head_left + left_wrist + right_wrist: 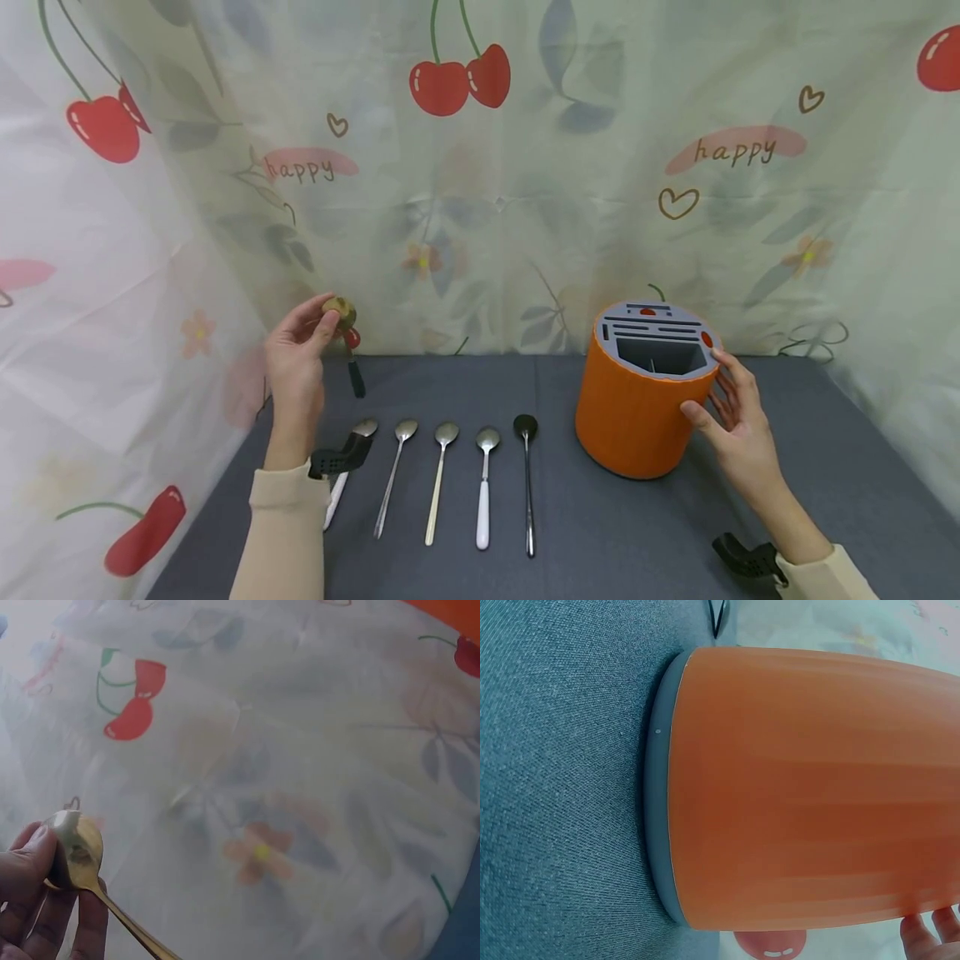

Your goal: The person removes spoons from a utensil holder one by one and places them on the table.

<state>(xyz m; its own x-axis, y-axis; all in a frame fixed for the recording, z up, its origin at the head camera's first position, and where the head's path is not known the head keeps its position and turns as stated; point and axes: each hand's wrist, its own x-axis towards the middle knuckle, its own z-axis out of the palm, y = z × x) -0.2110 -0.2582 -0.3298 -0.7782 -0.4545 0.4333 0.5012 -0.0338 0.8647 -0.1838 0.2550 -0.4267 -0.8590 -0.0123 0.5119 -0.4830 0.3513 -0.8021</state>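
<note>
My left hand [296, 342] is raised at the left in the head view, its thumb and fingers pinching a gold spoon [342, 312] by the bowl. The spoon's dark-tipped handle hangs downward; in the left wrist view the gold bowl [76, 851] lies against the fingers. At the right stands an upright orange utensil holder [637, 425] with a grey slotted top. My right hand [742, 425] grips its right side near the rim, thumb toward the front. In the right wrist view a few fingertips [919, 937] touch the orange wall [810, 787].
Several spoons lie in a row on the dark grey cloth: one partly hidden by the left wrist strap [341, 458], a silver spoon [390, 475], a pale-handled spoon [437, 479], a white-handled spoon [483, 500] and a dark spoon [527, 467]. A patterned curtain [495, 233] stands behind.
</note>
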